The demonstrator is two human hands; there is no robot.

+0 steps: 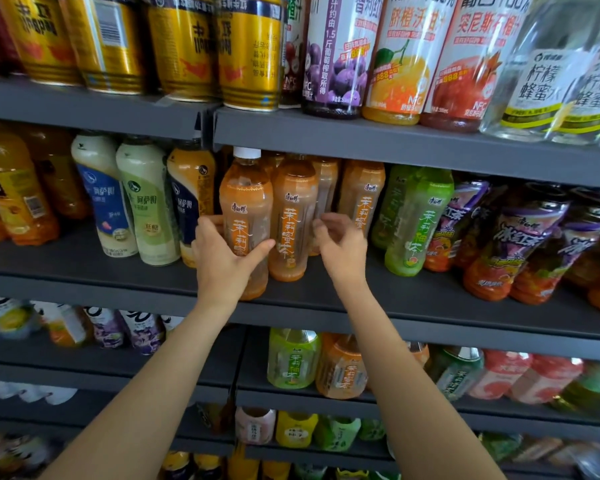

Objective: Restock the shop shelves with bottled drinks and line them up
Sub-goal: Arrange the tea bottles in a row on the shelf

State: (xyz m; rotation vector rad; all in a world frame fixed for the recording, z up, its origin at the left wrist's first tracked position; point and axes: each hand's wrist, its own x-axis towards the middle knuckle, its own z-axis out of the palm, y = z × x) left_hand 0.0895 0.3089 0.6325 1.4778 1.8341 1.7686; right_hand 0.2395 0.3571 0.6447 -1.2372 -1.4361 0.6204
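Gripped white-capped orange plastic tea bottle [246, 216] with left hand [222, 265], squaring the row.
Right hand [340, 247] loosely curled beside that grip (holding nothing), presumably ready to steady neighbours.

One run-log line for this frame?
left hand: grips front orange tea bottle | right hand: fingers curled beside second orange bottle | middle shelf

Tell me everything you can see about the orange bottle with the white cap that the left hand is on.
The orange bottle is clear plastic with a white screw cap and an orange wrap label bearing white Chinese characters; it holds amber liquid. It stands roughly upright at the front edge of the middle shelf, ahead of matching orange bottles. The left hand grips its lower body, thumb across the label. The right hand hovers beside the neighbouring bottle, not touching this one.
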